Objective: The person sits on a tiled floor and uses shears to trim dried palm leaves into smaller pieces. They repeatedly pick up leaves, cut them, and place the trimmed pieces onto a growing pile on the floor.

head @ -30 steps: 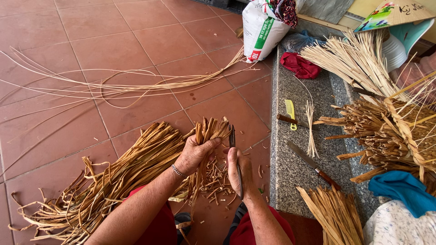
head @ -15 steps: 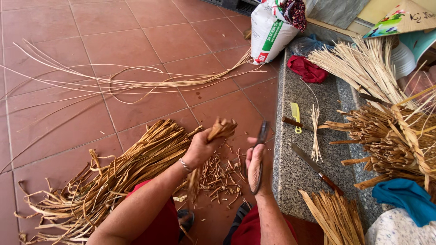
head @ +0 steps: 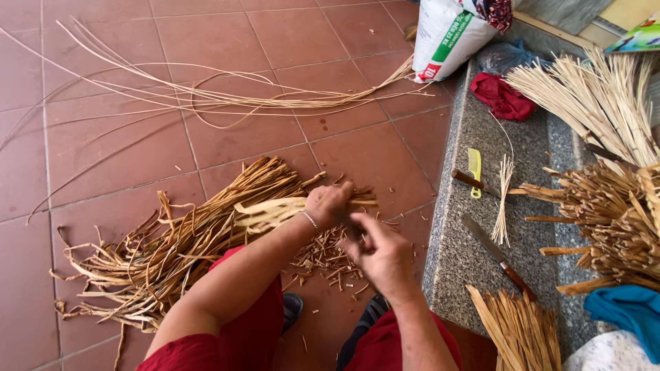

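Since a moment ago our left hand [head: 328, 204] has swung a pale strip [head: 275, 209] flat over the pile of dry strips [head: 185, 240], and our right hand [head: 381, 255] has dropped in close beside it. We keep the left fist clamped on the strip's end; the right curls around a dark handle (what it is, we cannot tell). Trimmings [head: 323, 257] litter the tiled floor [head: 124, 148] below. A knife [head: 491, 251] lies on the stone ledge [head: 454, 240].
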A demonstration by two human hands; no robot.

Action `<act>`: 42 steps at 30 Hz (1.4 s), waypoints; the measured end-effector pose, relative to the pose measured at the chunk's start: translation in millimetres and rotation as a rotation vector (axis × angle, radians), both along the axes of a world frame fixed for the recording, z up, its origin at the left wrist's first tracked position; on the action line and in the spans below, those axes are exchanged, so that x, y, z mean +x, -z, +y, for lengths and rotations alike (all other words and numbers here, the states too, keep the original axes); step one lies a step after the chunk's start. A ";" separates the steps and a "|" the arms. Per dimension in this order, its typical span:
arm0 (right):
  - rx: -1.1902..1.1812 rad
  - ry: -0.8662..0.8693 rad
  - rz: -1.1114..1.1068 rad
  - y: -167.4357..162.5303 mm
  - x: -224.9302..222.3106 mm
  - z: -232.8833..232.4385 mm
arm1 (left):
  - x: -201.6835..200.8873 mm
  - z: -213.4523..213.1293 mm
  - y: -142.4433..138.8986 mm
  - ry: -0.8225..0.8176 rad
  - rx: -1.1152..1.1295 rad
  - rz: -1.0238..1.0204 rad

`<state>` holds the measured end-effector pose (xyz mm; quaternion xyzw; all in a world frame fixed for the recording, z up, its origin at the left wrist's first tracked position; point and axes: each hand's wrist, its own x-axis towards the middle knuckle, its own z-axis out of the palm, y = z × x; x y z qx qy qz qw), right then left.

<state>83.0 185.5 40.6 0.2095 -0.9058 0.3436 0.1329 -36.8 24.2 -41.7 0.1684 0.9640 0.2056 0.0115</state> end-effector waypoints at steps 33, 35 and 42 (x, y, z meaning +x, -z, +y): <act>-0.498 -0.007 -0.262 16.1 -16.8 37.4 | 42.4 -8.8 -69.7 -0.073 1.246 -0.724; -0.560 0.051 -0.347 18.9 -18.5 37.8 | 44.6 -7.4 -73.9 -0.152 1.371 -0.751; -0.481 0.170 -0.304 28.7 -24.3 33.1 | 52.9 -9.3 -85.9 0.042 1.344 -0.679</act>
